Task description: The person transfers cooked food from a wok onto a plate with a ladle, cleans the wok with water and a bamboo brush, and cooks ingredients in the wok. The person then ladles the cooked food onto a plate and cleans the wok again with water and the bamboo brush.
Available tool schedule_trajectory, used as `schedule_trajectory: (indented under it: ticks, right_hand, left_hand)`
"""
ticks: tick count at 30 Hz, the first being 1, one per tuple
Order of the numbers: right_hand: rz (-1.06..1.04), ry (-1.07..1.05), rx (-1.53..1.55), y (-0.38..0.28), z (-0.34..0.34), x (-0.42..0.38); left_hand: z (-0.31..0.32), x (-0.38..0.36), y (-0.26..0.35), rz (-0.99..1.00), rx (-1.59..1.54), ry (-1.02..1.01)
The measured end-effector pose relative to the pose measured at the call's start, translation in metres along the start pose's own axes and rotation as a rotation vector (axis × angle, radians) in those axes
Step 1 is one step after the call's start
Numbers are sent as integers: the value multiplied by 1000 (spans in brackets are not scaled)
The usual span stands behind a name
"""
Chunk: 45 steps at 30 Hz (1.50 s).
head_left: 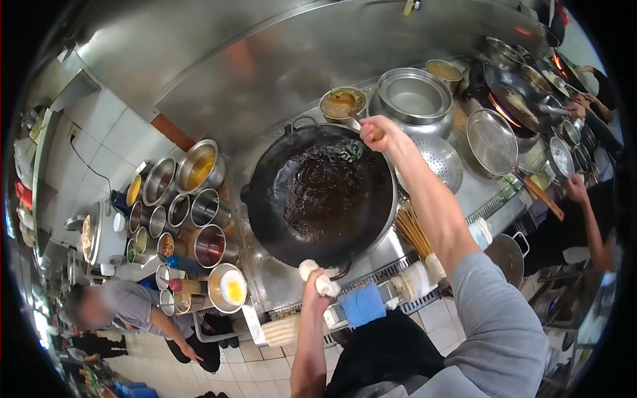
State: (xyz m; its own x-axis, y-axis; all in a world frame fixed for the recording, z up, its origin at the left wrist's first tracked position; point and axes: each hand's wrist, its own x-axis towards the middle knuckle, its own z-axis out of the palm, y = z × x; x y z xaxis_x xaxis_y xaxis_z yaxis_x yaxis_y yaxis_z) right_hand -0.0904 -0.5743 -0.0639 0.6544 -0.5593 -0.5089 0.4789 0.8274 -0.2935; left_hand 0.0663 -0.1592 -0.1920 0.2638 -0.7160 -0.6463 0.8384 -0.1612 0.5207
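Observation:
A large black wok point(265, 229) with dark liquid point(325, 182) in it stands on the steel stove. My right hand point(379, 132) is closed round the handle of a ladle point(345, 103), whose bowl is at a metal pot point(332, 114) of brown liquid behind the wok. At the wok's near edge, my left hand point(317, 288) is closed on a white cloth point(325, 286), beside the wok's near handle point(343, 270).
Metal containers point(212, 245) of ingredients stand left. A perforated strainer point(434, 162), a large steel pot point(415, 96), a mesh skimmer point(492, 141) and bamboo sticks point(415, 229) are right. One person point(142, 308) is at lower left; others work at far right near a flaming wok point(514, 99).

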Motion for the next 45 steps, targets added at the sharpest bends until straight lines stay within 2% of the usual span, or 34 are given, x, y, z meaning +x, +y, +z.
schedule_trajectory:
  ticks: [2, 3, 4, 6, 8, 10, 11, 12, 14, 16, 17, 18, 20, 21, 24, 26, 28, 29, 30, 32, 36, 38, 39, 42, 43, 45]
  right_hand:
    - [135, -143, 129, 7, -28, 18]
    - [104, -66, -28, 15, -30, 14]
    - [117, -109, 70, 6, -32, 11]
    - [150, -181, 277, -7, -45, 2]
    - [-18, 55, -303, 10, -28, -20]
    - [47, -127, -20, -14, -49, -13]
    - [97, -149, 31, -15, -56, -9]
    - [149, -62, -111, -10, -57, -11]
    - [158, -79, -227, -25, -51, -31]
    - [-73, 99, -799, -22, -40, -49]
    - [-210, 196, -1080, -25, -38, -56]
    - [-360, 205, -1242, -19, -53, -53]
    - [-591, 286, -1462, -23, -37, -97]
    - [-686, 237, -1396, -35, -44, -95]
    - [-787, 114, -1123, -76, -13, -130]
    - [-799, 83, -885, -124, -15, -117]
    - [-876, 81, -599, -141, -10, -134]
    - [-890, 81, -623, -147, -18, -128]
    - [-998, 203, -703, -135, -24, -124]
    - [-1021, 296, -740, -108, -55, -126]
    - [-921, 357, -831, -70, -119, -124]
    - [-776, 535, -980, -57, -130, -124]
    - [-703, 561, -969, -54, -132, -124]
    - [-586, 293, -507, -67, -151, -112]
    - [-359, 105, -134, -76, -159, -111]
    - [-261, -100, 94, -70, -173, -118]
  left_hand:
    - [6, -17, 3, 47, 11, 14]
    - [21, -36, 4, 130, 7, 75]
    - [-7, -42, 4, 98, 172, 72]
    - [-4, -82, -1, 302, 231, 224]
    - [-21, -120, -7, 343, 291, 321]
    - [-33, -155, -13, 375, 376, 367]
    - [-39, -171, -18, 384, 431, 387]
    - [-39, -186, -23, 348, 391, 397]
    - [-45, -209, -31, 287, 308, 414]
    - [-107, -227, -26, 37, 471, 187]
    - [-126, -231, -36, 37, 516, 255]
    - [-116, -231, -43, 50, 545, 346]
    - [-100, -228, -53, 39, 624, 468]
    - [-95, -225, -56, 20, 666, 510]
    - [-93, -212, -71, 0, 815, 586]
    - [-94, -203, -77, -9, 933, 621]
    - [-97, -195, -78, -14, 1033, 646]
    - [-101, -192, -83, -21, 1077, 660]
    - [-104, -188, -88, -33, 1123, 668]
    - [-111, -184, -94, -40, 1195, 687]
    - [-120, -182, -97, -60, 1303, 720]
    - [-125, -180, -95, -65, 1345, 729]
    - [-128, -180, -96, -67, 1366, 734]
    - [-147, -182, -109, -79, 1432, 760]
    - [-152, -184, -115, -84, 1448, 761]
    - [-165, -185, -124, -93, 1475, 773]
